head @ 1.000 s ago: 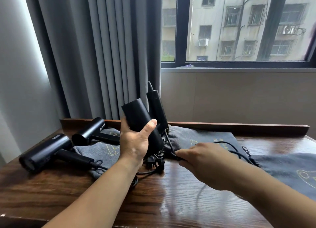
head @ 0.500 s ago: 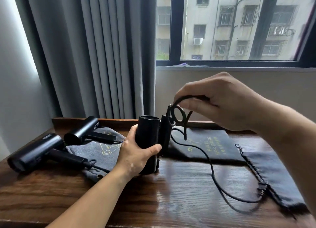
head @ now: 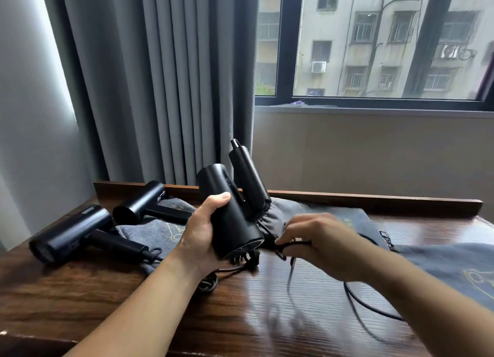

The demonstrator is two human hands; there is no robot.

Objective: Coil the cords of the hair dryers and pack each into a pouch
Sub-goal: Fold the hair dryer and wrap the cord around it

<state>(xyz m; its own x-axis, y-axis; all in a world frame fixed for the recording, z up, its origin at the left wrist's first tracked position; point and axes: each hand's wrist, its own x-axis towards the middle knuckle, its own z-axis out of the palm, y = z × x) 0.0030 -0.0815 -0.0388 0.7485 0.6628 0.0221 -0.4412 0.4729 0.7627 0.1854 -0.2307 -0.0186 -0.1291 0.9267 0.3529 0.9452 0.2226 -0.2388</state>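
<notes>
My left hand (head: 204,236) grips the barrel of a black hair dryer (head: 232,209), tilted with its folded handle pointing up. Its black cord (head: 358,300) trails across the wooden table (head: 133,298) to the right, and my right hand (head: 320,241) pinches the cord just beside the dryer's base. The plug and some cord loops hang under the dryer. Two more black hair dryers (head: 72,233) (head: 144,204) lie at the left on a grey pouch (head: 155,231). A dark pouch (head: 347,217) lies behind my right hand, another grey pouch (head: 454,271) at the right.
A raised wooden ledge (head: 374,199) runs along the table's back edge. Grey curtains (head: 160,75) hang behind the table at the left, and a window (head: 374,41) is above the wall at the right.
My right hand has come down from above the dryer to the table beside its base, still with the cord. My left hand has tilted the dryer so the handle points up and right.
</notes>
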